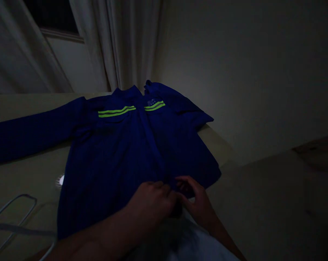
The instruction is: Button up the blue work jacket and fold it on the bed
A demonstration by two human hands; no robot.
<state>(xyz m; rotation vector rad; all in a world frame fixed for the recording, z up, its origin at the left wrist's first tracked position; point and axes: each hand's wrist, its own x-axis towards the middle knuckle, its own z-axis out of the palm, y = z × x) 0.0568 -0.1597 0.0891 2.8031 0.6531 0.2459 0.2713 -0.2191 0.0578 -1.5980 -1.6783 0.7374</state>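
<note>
A dark blue work jacket (106, 156) with yellow-green reflective stripes lies front up, its collar away from me. One sleeve stretches out to the left; the other is folded down at the right. My left hand (154, 197) is closed on the jacket's front placket near the hem, knuckles up. Close beside it, my right hand (192, 192) pinches the same edge with curled fingers. The fingertips of both hands are partly hidden, and the dim light obscures exactly what lies between them.
The jacket rests on a pale table (30, 174). A white cable (22, 195) loops at the lower left, and a small round white object (61, 180) peeks out by the jacket's side. Curtains (131, 43) hang behind; a wall (234, 72) stands at the right.
</note>
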